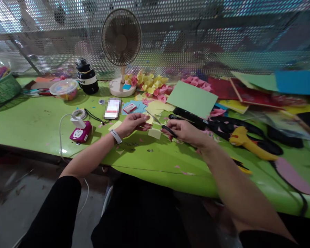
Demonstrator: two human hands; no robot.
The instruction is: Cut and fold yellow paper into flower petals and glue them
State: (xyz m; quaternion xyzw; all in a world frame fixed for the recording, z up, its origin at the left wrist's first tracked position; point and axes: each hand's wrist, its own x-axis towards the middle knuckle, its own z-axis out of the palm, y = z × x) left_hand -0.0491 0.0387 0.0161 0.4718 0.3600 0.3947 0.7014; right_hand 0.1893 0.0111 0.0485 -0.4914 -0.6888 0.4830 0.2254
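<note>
My right hand (185,131) is closed around the black handles of a pair of scissors (168,131), whose thin blades point up and to the left. Across from it, my left hand (133,124) pinches a small piece of pale yellow paper (150,119) beside the blades. I cannot tell whether the blades touch that piece. Below the blades, between my hands, another pale yellow paper piece (154,133) lies on the green table (142,162). More pale yellow sheets (157,106) and blue paper pieces (141,107) lie just beyond, with a small red-and-white box (130,108) on the blue.
Folded yellow paper flowers (151,82) sit beside a standing fan (122,41). A yellow glue gun (251,143) and a green sheet (192,98) lie to the right. Leftward are a phone (113,108), a purple power adapter (81,132) with a white cable and a black bottle (87,77).
</note>
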